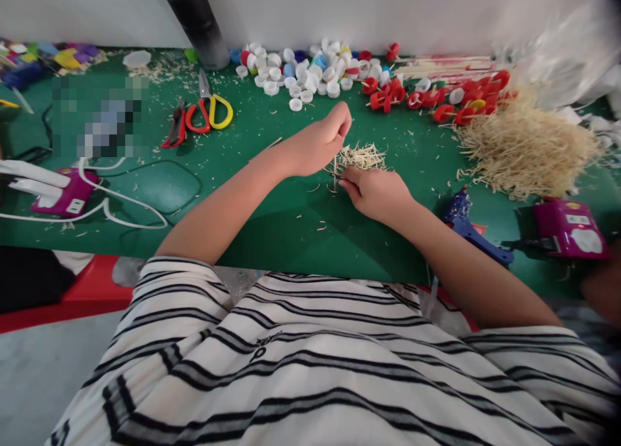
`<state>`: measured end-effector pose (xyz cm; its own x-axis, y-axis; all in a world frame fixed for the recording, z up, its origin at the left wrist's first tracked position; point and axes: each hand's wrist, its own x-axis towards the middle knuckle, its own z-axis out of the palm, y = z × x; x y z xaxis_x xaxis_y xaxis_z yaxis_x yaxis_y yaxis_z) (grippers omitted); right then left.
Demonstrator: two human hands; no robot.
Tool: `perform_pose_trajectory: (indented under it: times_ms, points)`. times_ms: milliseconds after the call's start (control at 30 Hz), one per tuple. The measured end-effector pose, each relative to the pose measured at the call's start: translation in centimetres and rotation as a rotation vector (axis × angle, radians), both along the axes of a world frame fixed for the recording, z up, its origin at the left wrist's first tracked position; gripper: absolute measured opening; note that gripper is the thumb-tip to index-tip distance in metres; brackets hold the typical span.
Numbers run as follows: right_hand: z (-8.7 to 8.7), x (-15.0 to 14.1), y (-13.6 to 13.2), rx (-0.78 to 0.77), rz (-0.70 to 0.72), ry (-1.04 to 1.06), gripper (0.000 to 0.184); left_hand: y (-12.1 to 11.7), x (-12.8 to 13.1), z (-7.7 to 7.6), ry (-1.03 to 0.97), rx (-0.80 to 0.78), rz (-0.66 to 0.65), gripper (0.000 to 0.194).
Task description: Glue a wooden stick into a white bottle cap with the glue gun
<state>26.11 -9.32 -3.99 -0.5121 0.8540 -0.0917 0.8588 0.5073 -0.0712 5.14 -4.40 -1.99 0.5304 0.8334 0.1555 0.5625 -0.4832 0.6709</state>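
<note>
My left hand (320, 141) is closed in a fist over the middle of the table. A thin pale wooden stick (334, 180) comes down from beneath it, its upper end hidden by the fingers. Just to the right, my right hand (377, 191) pinches a small dark blade (336, 175), which crosses the stick. Most of the blade's grip is covered by my fingers. Behind my right hand lies a small heap of pale wood shavings (366, 155), with loose slivers scattered around both hands.
Many bottle caps (310, 71) line the back, with red cap pieces (470, 100) farther right. Scissors (211, 110) and red-handled pliers (177, 126) lie left. A large shavings pile (528, 145), a blue glue gun (478, 236) and a purple power block (570, 229) occupy the right.
</note>
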Motion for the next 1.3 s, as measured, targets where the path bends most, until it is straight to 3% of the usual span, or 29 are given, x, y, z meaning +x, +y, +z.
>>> perform_pose_trajectory:
  times_ms: [400, 567, 800, 1067, 1300]
  points:
    - [0.1, 0.1, 0.0, -0.014, -0.001, -0.010, 0.047, 0.2, 0.0, -0.5, -0.042, 0.028, -0.020, 0.010]
    - [0.5, 0.2, -0.2, -0.020, 0.006, -0.014, 0.044, -0.5, 0.4, 0.3, -0.006, -0.011, 0.023, 0.012]
    - [-0.1, 0.7, -0.5, -0.076, 0.079, -0.016, 0.040, 0.0, -0.4, -0.2, 0.044, 0.036, 0.098, 0.018]
    - [0.3, 0.2, 0.3, 0.024, -0.019, 0.072, 0.046, -0.6, 0.3, 0.4, 0.065, 0.033, 0.075, 0.015]
    - [0.1, -0.4, 0.2, 0.137, 0.000, 0.073, 0.052, -1.3, 0.9, 1.3, 0.130, -0.045, 0.113, 0.023]
